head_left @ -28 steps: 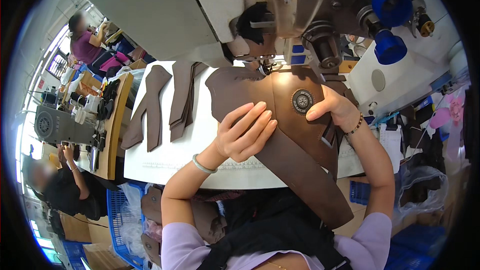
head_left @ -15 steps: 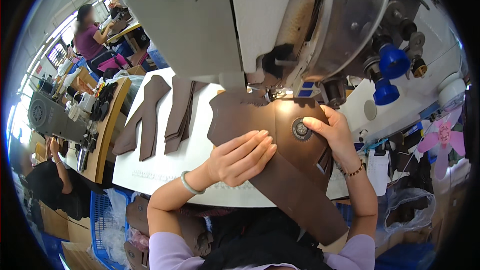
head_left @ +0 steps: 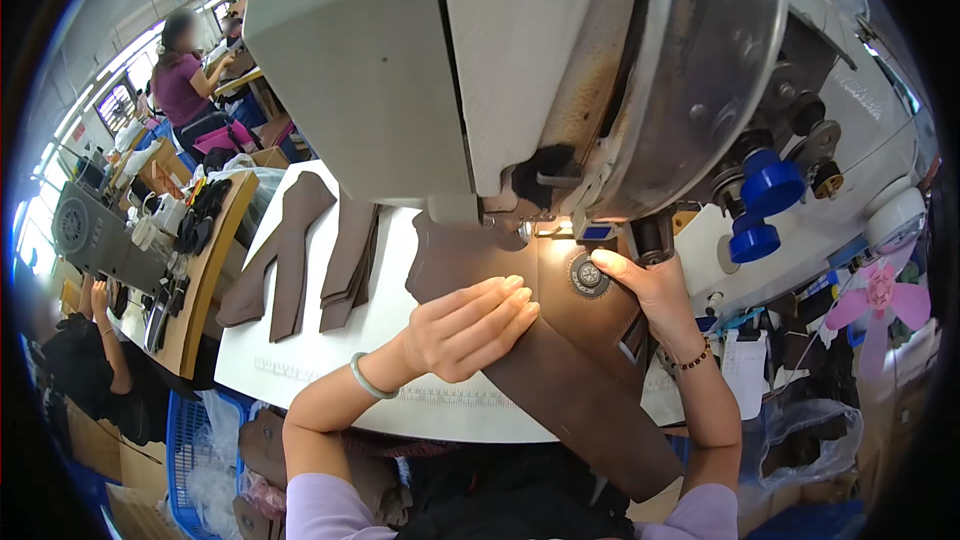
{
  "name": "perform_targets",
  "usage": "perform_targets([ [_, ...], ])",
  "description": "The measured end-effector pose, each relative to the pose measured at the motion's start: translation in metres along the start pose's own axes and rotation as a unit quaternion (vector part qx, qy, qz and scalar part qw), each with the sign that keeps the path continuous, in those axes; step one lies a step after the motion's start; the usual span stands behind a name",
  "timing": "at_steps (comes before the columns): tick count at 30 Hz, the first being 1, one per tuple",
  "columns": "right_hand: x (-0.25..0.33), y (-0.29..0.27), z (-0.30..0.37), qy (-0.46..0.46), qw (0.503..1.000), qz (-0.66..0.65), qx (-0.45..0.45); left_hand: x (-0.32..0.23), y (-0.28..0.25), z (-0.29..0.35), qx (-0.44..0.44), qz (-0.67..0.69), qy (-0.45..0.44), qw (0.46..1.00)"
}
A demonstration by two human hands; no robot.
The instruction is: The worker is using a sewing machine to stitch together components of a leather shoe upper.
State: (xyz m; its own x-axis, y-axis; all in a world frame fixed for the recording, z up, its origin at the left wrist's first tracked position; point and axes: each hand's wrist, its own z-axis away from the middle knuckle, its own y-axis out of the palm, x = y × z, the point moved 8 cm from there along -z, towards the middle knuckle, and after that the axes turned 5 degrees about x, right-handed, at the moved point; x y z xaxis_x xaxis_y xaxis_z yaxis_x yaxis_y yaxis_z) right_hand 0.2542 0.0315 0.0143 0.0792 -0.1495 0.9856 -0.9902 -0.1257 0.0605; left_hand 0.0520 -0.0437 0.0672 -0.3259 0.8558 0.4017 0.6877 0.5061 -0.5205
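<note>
A brown leather-like panel (head_left: 560, 325) with a round dark emblem (head_left: 589, 275) and a long flap (head_left: 590, 410) lies under a sewing machine head (head_left: 360, 70). The machine's lamp lights the panel near the needle area, where the stitching point is mostly hidden. My left hand (head_left: 465, 330) is closed on the panel's left part, fingers pressed together at the base of the flap. My right hand (head_left: 655, 295) grips the right edge, thumb on top beside the emblem and the other fingers largely out of sight. The flap hangs over the table's front edge toward me.
Brown strips (head_left: 350, 280) and crossed pieces (head_left: 288, 280) lie left on the white table (head_left: 330, 365). Blue knobs (head_left: 772, 183) jut from the machine's right. A pink fan (head_left: 880, 290) stands far right. A blue basket (head_left: 185, 460) sits lower left; other people work beyond.
The panel has slid a little farther under the machine head, bringing the emblem closer to it. Both hands have kept their hold and moved with it. The whole view has shifted slightly.
</note>
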Motion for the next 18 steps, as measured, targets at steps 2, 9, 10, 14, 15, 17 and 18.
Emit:
perform_targets([
  [2,-0.001,-0.006,-0.004,-0.021,0.999,0.029,-0.022,0.000,0.001,-0.001,0.003,0.001,0.008,1.000],
  [9,0.004,0.002,-0.003,-0.022,1.000,-0.018,0.010,0.005,0.002,0.001,0.000,0.006,0.003,1.000],
  [10,0.004,0.002,-0.003,-0.010,0.999,-0.034,0.011,0.005,0.002,0.001,-0.006,0.004,0.005,1.000],
  [14,0.001,-0.003,-0.014,0.004,1.000,0.005,0.005,0.009,0.004,-0.001,-0.004,-0.008,0.011,1.000],
  [15,-0.001,-0.004,-0.017,0.005,1.000,0.023,0.002,0.014,0.006,-0.002,0.003,0.003,-0.005,1.000],
  [17,0.006,-0.010,-0.022,-0.078,0.996,0.023,-0.024,0.019,0.009,-0.003,0.006,0.003,-0.014,1.000],
  [18,0.003,-0.009,-0.024,-0.076,0.997,0.025,-0.015,0.020,0.010,-0.003,0.009,0.005,-0.011,1.000],
])
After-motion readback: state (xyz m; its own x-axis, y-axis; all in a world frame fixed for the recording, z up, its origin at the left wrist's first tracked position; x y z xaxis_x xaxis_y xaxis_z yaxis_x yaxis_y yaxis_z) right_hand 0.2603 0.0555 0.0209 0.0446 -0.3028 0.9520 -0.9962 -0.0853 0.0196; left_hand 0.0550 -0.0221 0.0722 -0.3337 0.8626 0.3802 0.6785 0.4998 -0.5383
